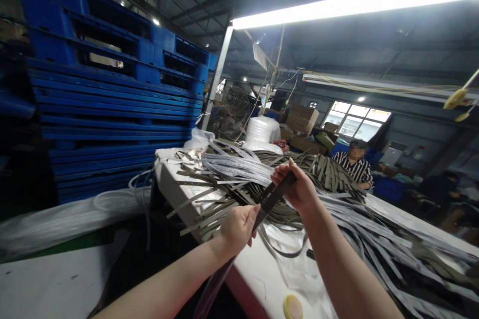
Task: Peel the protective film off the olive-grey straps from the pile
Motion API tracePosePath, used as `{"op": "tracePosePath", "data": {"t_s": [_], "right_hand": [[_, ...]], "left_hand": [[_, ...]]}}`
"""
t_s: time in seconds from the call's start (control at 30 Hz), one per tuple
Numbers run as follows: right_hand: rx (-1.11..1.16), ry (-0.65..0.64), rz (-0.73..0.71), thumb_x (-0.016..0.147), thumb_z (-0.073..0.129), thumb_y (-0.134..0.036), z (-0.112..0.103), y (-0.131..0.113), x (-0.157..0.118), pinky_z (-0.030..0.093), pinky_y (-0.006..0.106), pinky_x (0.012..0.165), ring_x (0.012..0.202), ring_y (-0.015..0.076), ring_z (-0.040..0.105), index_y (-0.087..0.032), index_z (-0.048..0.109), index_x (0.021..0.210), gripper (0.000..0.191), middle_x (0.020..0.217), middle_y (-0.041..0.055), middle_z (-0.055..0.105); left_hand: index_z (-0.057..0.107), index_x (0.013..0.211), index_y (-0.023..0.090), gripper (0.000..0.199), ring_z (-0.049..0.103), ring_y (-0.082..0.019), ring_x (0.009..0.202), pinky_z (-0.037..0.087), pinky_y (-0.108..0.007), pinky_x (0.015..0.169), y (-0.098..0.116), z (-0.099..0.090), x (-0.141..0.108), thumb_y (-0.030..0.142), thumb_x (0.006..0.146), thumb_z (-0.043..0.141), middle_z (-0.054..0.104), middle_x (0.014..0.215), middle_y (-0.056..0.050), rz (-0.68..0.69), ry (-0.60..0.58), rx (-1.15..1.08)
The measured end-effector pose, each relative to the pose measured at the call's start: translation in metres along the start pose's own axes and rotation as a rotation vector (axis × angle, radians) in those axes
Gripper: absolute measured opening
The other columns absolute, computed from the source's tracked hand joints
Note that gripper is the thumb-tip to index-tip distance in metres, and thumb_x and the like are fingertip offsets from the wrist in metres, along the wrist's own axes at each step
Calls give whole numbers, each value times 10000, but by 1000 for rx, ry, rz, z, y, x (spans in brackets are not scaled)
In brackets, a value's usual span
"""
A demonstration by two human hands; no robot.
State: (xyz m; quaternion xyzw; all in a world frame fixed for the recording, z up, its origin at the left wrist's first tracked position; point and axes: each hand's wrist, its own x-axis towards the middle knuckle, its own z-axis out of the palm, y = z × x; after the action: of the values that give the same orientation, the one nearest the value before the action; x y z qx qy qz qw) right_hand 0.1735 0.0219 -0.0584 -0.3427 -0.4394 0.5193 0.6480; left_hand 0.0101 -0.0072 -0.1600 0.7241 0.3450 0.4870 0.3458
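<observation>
Dark flat straps run between my two hands above the table. My left hand is closed round them, thumb on top, and their tail hangs down below it past the table's front edge. Farther up, my right hand holds the other end of the straps between thumb and fingers. Behind and beneath my hands lie heaped olive-brown strips and a bundle of grey strips. A loop of one dark strip hangs below the straps on the white tabletop.
A yellow-rimmed roll lies near the front edge of the white table. Blue pallets are stacked at left. White foam rolls stand behind the heap. A person in a striped top is across the table.
</observation>
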Motion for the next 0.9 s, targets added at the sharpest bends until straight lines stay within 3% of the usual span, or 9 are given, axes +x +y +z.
{"op": "tracePosePath", "data": {"t_s": [0.17,0.3,0.43,0.53,0.67,0.77,0.9], "right_hand": [[-220,-86,-115,748,735,-582,-3,-5,3,513,323,715,643,176,638,-172,581,542,484,684,69,701],[-377,-131,-265,793,674,-605,13,7,-9,503,309,707,655,176,642,-177,582,530,511,672,66,700],[-401,-185,-193,793,651,-626,29,11,-23,473,283,499,524,157,595,-182,650,644,469,737,64,725],[-268,-133,-178,758,714,-583,31,-7,-21,500,286,531,559,163,616,-173,724,820,416,745,61,726],[-163,-85,-213,709,784,-537,24,-48,-3,531,291,682,655,165,648,-158,748,787,389,721,62,716],[-320,-210,-133,740,739,-588,24,-61,3,532,317,734,721,193,680,-134,759,807,460,783,98,740],[-551,-428,-46,828,583,-677,33,-47,-10,530,330,680,661,201,680,-120,766,938,596,711,82,729]], "left_hand": [[591,563,167,710,558,-128,377,374,-218,418,-9,6,-2,652,963,261,595,450,-36,-43,-11,-84],[587,563,169,695,549,-123,397,374,-222,433,10,-1,14,640,968,276,597,463,-29,46,19,-95],[570,553,174,676,542,-124,416,388,-228,466,35,-10,30,604,984,277,553,439,-13,163,76,-91],[575,564,173,660,535,-120,406,383,-229,467,41,-12,33,578,994,279,551,441,-9,192,67,-68],[574,564,172,656,542,-117,411,369,-224,452,39,-12,33,568,996,281,574,462,-16,192,38,-11],[572,583,172,647,551,-115,400,370,-215,433,43,-16,40,583,991,282,575,467,-9,183,59,-34],[557,595,174,632,551,-115,392,369,-211,418,58,-25,52,602,979,295,588,487,-7,214,89,-65]]}}
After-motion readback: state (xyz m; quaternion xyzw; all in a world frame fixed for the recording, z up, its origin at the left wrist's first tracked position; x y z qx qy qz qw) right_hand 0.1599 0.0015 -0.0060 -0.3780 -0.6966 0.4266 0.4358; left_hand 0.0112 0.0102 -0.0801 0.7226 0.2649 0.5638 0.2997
